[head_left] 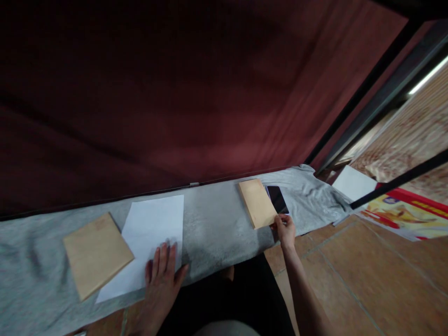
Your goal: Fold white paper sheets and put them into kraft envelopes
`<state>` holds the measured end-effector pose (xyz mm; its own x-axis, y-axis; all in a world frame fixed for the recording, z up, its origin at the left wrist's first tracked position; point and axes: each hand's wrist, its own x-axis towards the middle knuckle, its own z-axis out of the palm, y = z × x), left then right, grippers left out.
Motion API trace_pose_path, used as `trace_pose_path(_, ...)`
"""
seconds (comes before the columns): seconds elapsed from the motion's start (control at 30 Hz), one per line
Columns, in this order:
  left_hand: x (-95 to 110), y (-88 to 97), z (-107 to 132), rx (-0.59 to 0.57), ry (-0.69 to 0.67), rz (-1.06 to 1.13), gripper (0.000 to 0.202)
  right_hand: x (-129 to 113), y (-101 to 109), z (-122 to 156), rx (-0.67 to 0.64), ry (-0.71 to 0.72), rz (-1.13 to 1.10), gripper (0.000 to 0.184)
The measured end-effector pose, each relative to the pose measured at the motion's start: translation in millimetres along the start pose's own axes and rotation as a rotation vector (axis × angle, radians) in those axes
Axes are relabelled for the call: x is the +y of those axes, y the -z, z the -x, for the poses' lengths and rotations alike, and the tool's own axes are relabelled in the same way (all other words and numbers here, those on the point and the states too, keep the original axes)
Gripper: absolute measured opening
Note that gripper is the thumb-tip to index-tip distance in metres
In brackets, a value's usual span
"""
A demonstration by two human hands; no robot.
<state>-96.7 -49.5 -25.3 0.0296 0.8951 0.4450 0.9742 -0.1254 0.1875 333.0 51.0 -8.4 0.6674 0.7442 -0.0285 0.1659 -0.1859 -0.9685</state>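
My left hand (163, 275) lies flat with its fingers spread over the lower right part of a white sheet of paper (154, 228). A square brown envelope (98, 254) overlaps the left side of that sheet. To the right, my right hand (284, 228) pinches the near right corner of a second brown envelope (257, 203), thumb and fingers closed on it. This envelope rests on the grey cloth. Just beside it, close to my right fingertips, a dark-screened phone (277, 199) lies face up.
A grey cloth (213, 224) covers the narrow surface before me, rumpled at its right end. Dark red fabric (196, 116) hangs behind it. Dark metal bars (364, 98) slant on the right. A red and yellow printed box (413, 212) and a white panel (355, 184) stand over the tiled floor (350, 275).
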Motion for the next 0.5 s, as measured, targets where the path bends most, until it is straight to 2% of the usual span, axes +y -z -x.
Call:
trace_pose_path(0.17,-27,-4.6,12,-0.052,-0.083,-0.068,0.075,-1,8,13,0.139,0.242,0.26,0.045)
trace_pose_path(0.27,-36,0.7,15,-0.129,-0.139,-0.104,0.07,-2,11,28,0.133,0.318,0.317,0.045)
trace_pose_path(0.37,-41,16.0,12,-0.211,-0.206,-0.089,0.059,-4,7,46,0.045,0.375,0.315,0.043)
trace_pose_path(0.5,-44,39.6,5,-0.347,-0.258,-0.052,0.054,-2,-7,71,-0.151,0.465,0.257,0.038)
